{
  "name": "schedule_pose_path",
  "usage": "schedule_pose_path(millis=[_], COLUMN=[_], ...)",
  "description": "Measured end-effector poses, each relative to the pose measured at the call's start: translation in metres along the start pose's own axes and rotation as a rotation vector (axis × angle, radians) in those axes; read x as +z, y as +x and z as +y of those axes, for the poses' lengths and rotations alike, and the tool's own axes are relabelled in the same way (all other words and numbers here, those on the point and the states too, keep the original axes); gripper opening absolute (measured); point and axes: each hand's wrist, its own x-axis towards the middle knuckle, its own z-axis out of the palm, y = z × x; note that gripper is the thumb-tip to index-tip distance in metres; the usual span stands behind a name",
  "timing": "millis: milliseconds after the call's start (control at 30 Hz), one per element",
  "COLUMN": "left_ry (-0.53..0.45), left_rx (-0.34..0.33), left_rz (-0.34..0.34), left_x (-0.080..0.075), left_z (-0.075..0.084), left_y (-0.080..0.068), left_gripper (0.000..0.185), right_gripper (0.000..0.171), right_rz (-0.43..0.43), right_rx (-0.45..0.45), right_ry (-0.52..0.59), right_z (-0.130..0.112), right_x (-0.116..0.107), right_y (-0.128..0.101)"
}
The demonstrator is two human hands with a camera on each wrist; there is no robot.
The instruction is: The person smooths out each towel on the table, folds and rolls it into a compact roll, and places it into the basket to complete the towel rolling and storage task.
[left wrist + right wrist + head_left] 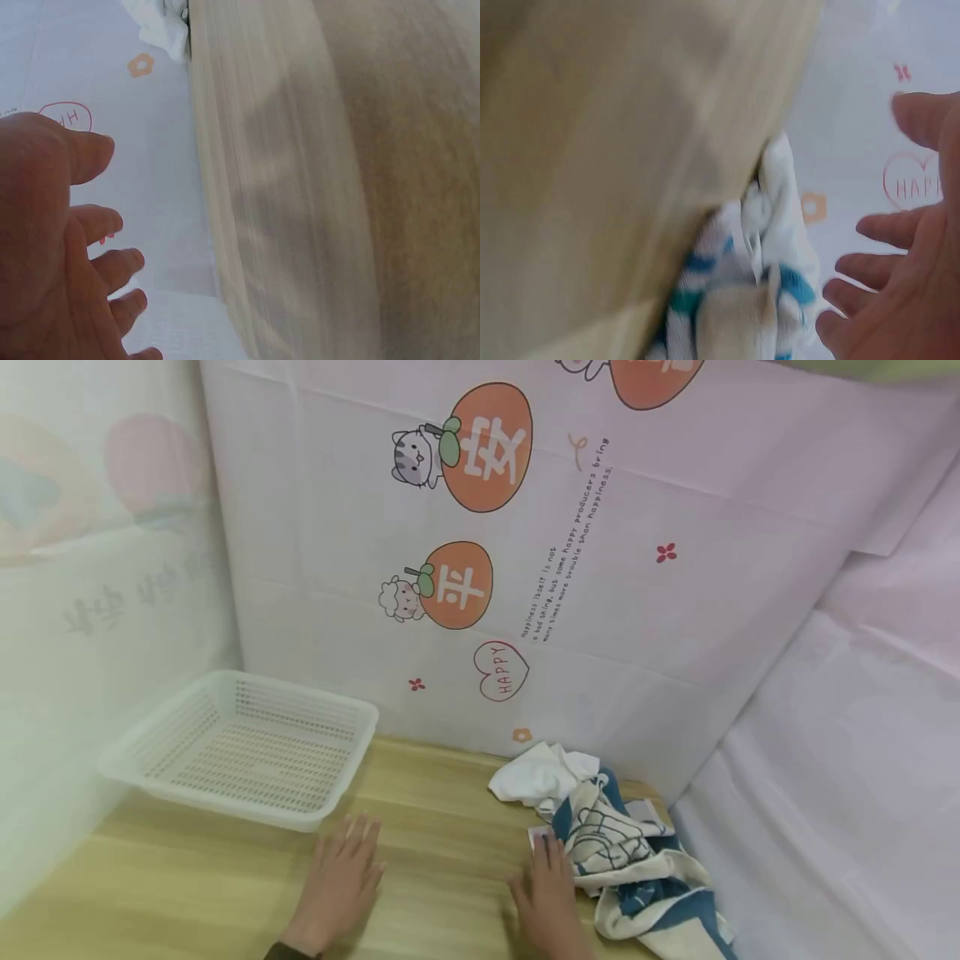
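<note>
In the head view my left hand [341, 881] hovers over the wooden table near the front corner of a white plastic basket [315, 818]. Its fingers are spread and hold nothing. My right hand [551, 893] reaches forward beside a crumpled pile of blue and cream patterned cloth [607, 843]. In the right wrist view that hand's fingers [874, 270] are apart and grip nothing. A white cloth [540, 777] lies bunched behind the patterned one. The left wrist view has the left hand [52, 240] with loosely bent fingers above the table surface.
The wooden tabletop [442, 852] runs between the basket and the cloths. A white printed sheet [337, 568] with orange fruit drawings hangs at the back as a wall. More white sheeting [840, 793] bounds the right side.
</note>
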Motion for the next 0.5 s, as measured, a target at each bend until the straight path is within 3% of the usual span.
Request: schedule_pose_path(millis=[300,400,500], left_ry=[-0.048,-0.051,-0.06], left_rx=[0.003,0.012,0.021], left_rz=[-0.018,-0.015,-0.009], left_x=[-0.001,0.0,0.002], left_z=[0.003,0.002,0.001], left_y=[0.002,0.003,0.003], left_gripper=[0.06,0.06,0.06], right_gripper=[0.092,0.078,0.05], right_rz=[-0.068,-0.072,-0.026], right_rx=[0.262,0.273,0.268], right_ry=[-0.142,-0.182,-0.195], right_z=[0.048,0.058,0.061], right_x=[-0.025,-0.023,-0.021], right_y=[0.018,0.022,0.024])
